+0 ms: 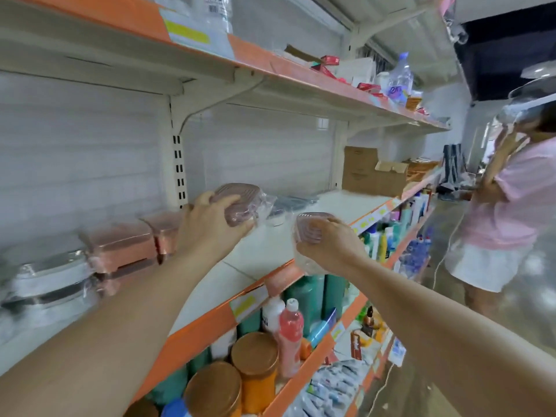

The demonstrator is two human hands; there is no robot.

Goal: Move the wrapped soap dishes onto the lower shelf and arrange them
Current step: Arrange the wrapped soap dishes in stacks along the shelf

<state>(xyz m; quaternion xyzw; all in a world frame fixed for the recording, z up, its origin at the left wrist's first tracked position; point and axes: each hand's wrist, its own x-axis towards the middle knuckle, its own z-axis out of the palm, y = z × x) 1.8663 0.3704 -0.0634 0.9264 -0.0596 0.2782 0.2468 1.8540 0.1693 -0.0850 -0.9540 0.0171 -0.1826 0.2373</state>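
Mid-frame, our left hand (210,227) holds a wrapped mauve soap dish (237,206) in its grip above the white shelf (340,203); our right hand (328,245) grips another dish (310,230) over the shelf's orange front edge (210,323). Bare shelf lies between stacked pink dishes (120,248) at left and cardboard boxes (373,173) at right.

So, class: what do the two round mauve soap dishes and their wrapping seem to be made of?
Round mauve soap dish in the left hand: probably moulded plastic, matte, with slotted ribs. The one in the right hand looks the same. Clear wrapping: likely thin plastic film, glossy and crinkled.
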